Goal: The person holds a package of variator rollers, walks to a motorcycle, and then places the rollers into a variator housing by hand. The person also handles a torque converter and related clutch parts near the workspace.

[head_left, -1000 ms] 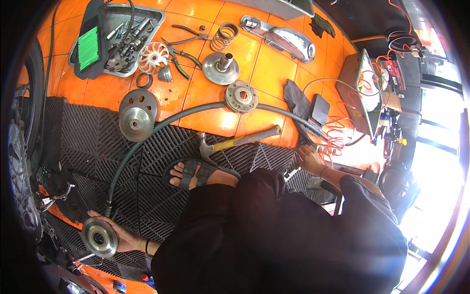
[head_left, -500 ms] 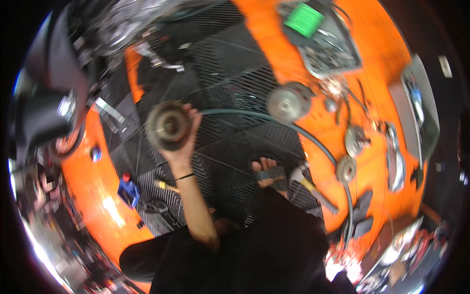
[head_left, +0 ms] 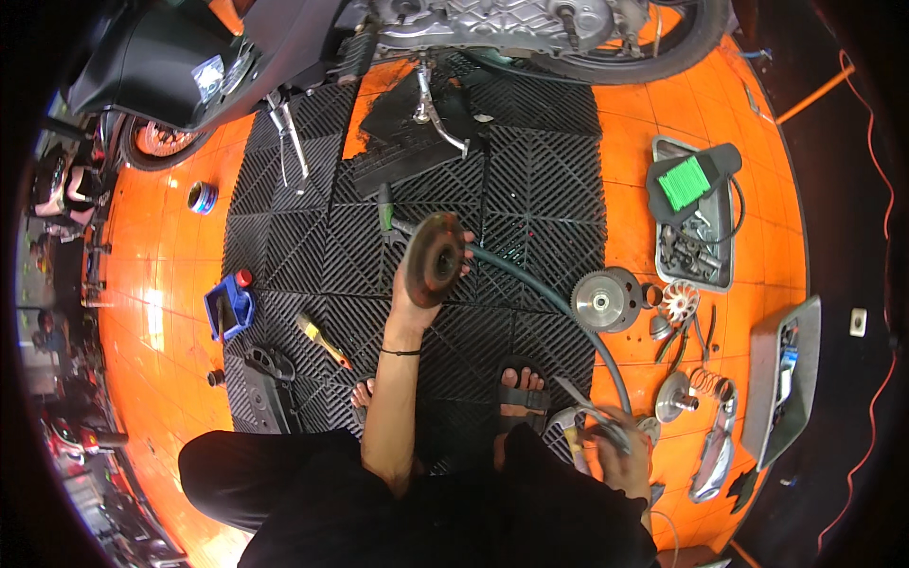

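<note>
My left hand [head_left: 414, 308] grips a brownish, dished metal disc [head_left: 437, 259] with a round hub, raised above the black mat and tilted nearly edge-on. Some fingers show past its far right edge; the rest are hidden behind it. Lower right, my right hand [head_left: 625, 456] is closed around a thin grey pointed piece [head_left: 593, 413] whose kind I cannot make out. A hammer [head_left: 574, 439] with a yellow handle lies beside that hand. The dark green hose [head_left: 530, 280] runs from behind the disc toward my right hand. Past the disc is a tool with a green-and-black handle [head_left: 385, 208].
A motorbike engine [head_left: 502, 28] and wheel stand at the far side. To the right lie a gear-rimmed disc [head_left: 603, 300], a fan wheel [head_left: 680, 301], a spring [head_left: 705, 381] and a parts tray [head_left: 727, 270]. Left are a brush [head_left: 324, 341] and a blue container [head_left: 229, 308].
The view has swung, bringing the motorbike in at the far side. My left hand still holds the disc, now more edge-on and farther right in view. My right hand has appeared holding the grey piece.
</note>
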`<action>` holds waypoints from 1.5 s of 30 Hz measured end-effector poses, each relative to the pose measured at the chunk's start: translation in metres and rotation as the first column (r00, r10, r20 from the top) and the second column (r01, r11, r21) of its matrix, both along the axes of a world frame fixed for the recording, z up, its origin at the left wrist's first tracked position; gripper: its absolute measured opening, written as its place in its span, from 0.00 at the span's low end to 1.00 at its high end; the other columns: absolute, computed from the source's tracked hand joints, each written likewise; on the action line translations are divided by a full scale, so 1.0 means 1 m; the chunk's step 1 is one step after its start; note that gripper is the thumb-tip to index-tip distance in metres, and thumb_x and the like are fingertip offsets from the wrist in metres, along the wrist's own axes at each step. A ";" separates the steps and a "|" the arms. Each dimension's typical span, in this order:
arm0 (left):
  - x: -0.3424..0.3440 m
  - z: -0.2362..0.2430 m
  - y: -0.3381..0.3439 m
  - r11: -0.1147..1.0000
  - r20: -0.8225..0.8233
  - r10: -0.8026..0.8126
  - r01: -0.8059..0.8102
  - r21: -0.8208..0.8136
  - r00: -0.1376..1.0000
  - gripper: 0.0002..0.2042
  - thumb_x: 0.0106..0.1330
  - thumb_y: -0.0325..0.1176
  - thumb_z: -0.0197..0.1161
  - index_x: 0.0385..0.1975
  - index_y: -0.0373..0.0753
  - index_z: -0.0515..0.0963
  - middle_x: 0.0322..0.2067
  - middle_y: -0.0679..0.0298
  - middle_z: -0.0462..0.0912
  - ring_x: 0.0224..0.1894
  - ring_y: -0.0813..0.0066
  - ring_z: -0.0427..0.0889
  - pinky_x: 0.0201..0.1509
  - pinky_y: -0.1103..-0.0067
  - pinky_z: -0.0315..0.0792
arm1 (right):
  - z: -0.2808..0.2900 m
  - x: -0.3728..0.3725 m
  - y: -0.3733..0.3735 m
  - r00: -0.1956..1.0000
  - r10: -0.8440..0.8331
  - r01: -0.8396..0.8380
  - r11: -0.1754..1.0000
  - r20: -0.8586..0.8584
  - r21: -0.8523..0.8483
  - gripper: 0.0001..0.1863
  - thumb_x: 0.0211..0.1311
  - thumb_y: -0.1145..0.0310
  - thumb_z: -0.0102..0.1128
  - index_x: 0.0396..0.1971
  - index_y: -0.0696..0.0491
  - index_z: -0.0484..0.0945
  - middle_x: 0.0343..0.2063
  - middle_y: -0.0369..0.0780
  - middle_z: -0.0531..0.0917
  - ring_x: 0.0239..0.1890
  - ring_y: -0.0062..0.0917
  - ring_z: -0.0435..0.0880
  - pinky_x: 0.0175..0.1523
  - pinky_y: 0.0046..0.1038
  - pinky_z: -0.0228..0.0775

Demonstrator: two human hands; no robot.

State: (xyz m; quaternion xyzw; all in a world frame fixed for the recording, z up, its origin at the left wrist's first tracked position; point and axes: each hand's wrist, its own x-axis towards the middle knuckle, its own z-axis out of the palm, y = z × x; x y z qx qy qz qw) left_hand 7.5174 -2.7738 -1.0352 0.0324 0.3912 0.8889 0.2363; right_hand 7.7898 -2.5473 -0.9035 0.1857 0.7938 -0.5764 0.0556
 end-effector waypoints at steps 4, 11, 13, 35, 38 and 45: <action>0.011 0.015 0.011 0.999 0.046 -0.021 0.023 -0.034 0.999 0.23 0.80 0.41 0.43 0.66 0.32 0.65 0.51 0.47 0.79 0.45 0.66 0.82 0.45 0.77 0.81 | -0.011 -0.066 -0.036 0.952 0.180 -0.190 0.982 -0.248 -0.016 0.25 0.60 0.81 0.64 0.59 0.57 0.75 0.52 0.46 0.84 0.51 0.35 0.87 0.52 0.30 0.80; 0.022 0.017 0.002 0.997 0.024 -0.070 0.070 -0.010 0.997 0.24 0.81 0.42 0.43 0.65 0.30 0.66 0.51 0.49 0.80 0.46 0.68 0.83 0.44 0.79 0.82 | -0.004 -0.093 -0.046 0.950 0.163 -0.199 0.974 -0.266 -0.112 0.24 0.64 0.78 0.62 0.61 0.55 0.74 0.51 0.46 0.84 0.47 0.34 0.88 0.49 0.29 0.82; 0.027 0.015 0.008 0.993 0.025 -0.095 0.097 -0.067 0.995 0.25 0.81 0.44 0.43 0.65 0.30 0.67 0.50 0.50 0.81 0.46 0.69 0.83 0.44 0.79 0.82 | 0.003 -0.098 -0.044 0.951 0.153 -0.177 0.982 -0.267 -0.071 0.23 0.65 0.77 0.61 0.61 0.55 0.74 0.47 0.46 0.85 0.41 0.32 0.89 0.45 0.29 0.82; 0.037 0.013 0.030 0.998 0.360 -0.001 -0.023 0.062 0.933 0.26 0.75 0.48 0.57 0.63 0.36 0.69 0.60 0.57 0.76 0.62 0.65 0.75 0.66 0.64 0.70 | -0.003 -0.085 -0.043 0.969 0.178 -0.212 0.956 -0.173 -0.202 0.23 0.67 0.76 0.61 0.61 0.58 0.73 0.44 0.45 0.85 0.34 0.22 0.87 0.38 0.26 0.82; 0.035 0.004 0.035 0.980 0.204 -0.068 0.027 0.198 0.977 0.30 0.74 0.54 0.54 0.67 0.38 0.64 0.64 0.53 0.71 0.68 0.58 0.68 0.68 0.53 0.67 | -0.014 -0.076 -0.044 0.969 0.155 -0.200 0.949 -0.195 -0.243 0.22 0.67 0.76 0.61 0.61 0.58 0.73 0.46 0.45 0.85 0.34 0.22 0.86 0.37 0.26 0.82; 0.037 0.025 0.038 0.745 0.324 -0.353 0.055 0.664 0.878 0.49 0.64 0.76 0.39 0.75 0.40 0.51 0.73 0.36 0.46 0.73 0.30 0.49 0.69 0.33 0.52 | -0.027 -0.078 -0.052 0.960 0.195 -0.238 0.946 -0.200 -0.219 0.22 0.66 0.77 0.61 0.60 0.59 0.73 0.52 0.48 0.83 0.38 0.32 0.89 0.44 0.30 0.79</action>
